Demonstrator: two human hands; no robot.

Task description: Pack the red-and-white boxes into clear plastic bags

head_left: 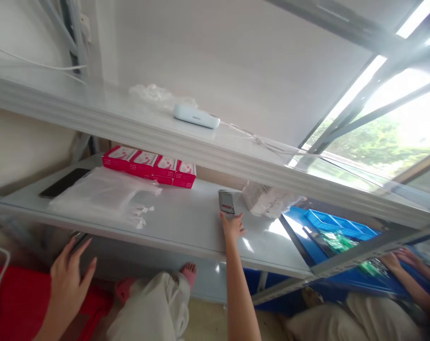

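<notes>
My right hand [233, 226] reaches over the middle shelf, its fingers at the near end of a smartphone [226, 202] with a lit screen. The fingers look closed on that end; whether the phone is lifted off the shelf I cannot tell. Low on the left, in front of the shelf edge, my left hand [70, 274] has its fingers apart and holds nothing visible. Just behind its fingertips is a small dark object [80, 238], mostly hidden. Left of the phone lie clear plastic bags [97, 192], and to its right is a plastic-wrapped white bundle [268, 199].
Pink boxes [149, 166] line the shelf's back; a black flat device [65, 183] lies left. The upper shelf [136, 128] overhangs, carrying a white device [196, 116] with a cable. A red stool [19, 298] stands lower left. Right, another person's hands [396, 260] work near a blue tray [339, 224].
</notes>
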